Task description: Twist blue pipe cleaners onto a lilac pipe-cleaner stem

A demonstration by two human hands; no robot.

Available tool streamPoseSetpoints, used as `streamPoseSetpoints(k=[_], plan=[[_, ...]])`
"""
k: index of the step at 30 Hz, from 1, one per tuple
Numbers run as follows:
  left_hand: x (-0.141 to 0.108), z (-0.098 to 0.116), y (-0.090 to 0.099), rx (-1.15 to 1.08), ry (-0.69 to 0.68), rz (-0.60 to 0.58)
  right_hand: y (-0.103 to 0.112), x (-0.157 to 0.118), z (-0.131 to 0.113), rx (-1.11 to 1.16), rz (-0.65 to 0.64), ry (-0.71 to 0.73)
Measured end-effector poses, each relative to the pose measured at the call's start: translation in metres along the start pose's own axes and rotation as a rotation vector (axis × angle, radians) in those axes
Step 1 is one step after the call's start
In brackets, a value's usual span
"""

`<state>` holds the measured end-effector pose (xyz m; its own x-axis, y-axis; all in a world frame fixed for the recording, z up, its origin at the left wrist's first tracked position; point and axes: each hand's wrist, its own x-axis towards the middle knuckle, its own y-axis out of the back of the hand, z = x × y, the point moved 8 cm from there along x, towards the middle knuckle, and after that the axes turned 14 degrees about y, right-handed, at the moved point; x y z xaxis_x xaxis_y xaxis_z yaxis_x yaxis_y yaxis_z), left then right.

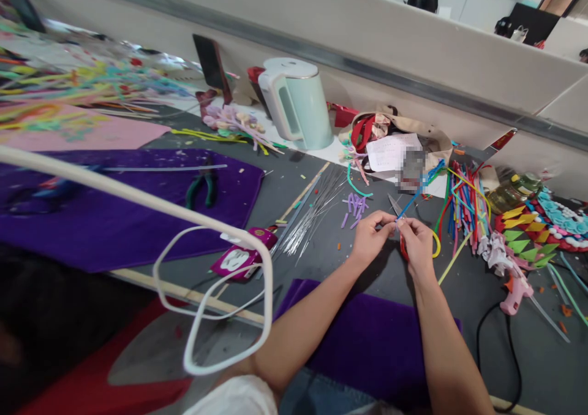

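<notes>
My left hand [374, 236] and my right hand [416, 240] meet above the grey table, fingertips pinched together. Between them they hold the lower end of a thin blue stick [410, 201], which slants up to the right. Scissors with red and yellow handles [436, 244] lie under and beside my right hand, partly hidden by it. Short purple pieces [355, 209] lie just left of the hands, and a bundle of silvery wires [309, 219] is farther left. A folded purple cloth [367, 338] lies under my forearms.
A light green kettle [301, 102] stands at the back. Coloured stems [466, 200], a pink glue gun [517, 292] with a black cord and flower pieces lie at the right. At the left are a white bent frame [202, 219], green-handled pliers [202, 188] and a purple packet [243, 255].
</notes>
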<state>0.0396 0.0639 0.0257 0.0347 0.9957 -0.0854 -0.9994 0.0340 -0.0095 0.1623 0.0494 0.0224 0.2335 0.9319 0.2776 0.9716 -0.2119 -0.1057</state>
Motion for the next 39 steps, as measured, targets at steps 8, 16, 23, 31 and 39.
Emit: streamPoseSetpoints(k=[8, 16, 23, 31, 39], plan=[[-0.008, 0.01, -0.001, 0.072, -0.096, 0.043, 0.001, -0.005, 0.018, 0.149, 0.049, -0.221], [0.002, -0.016, -0.002, -0.346, 0.202, -0.032, 0.001, -0.004, -0.007, -0.064, 0.069, 0.105], [0.003, -0.018, 0.003, -0.391, 0.215, -0.001, -0.003, -0.006, -0.028, -0.431, -0.066, 0.377], [0.002, -0.016, 0.006, -0.28, 0.126, 0.029, -0.002, -0.005, -0.029, -0.427, -0.053, 0.37], [0.001, -0.014, 0.008, -0.192, 0.075, 0.051, -0.002, -0.004, -0.027, -0.458, -0.069, 0.344]])
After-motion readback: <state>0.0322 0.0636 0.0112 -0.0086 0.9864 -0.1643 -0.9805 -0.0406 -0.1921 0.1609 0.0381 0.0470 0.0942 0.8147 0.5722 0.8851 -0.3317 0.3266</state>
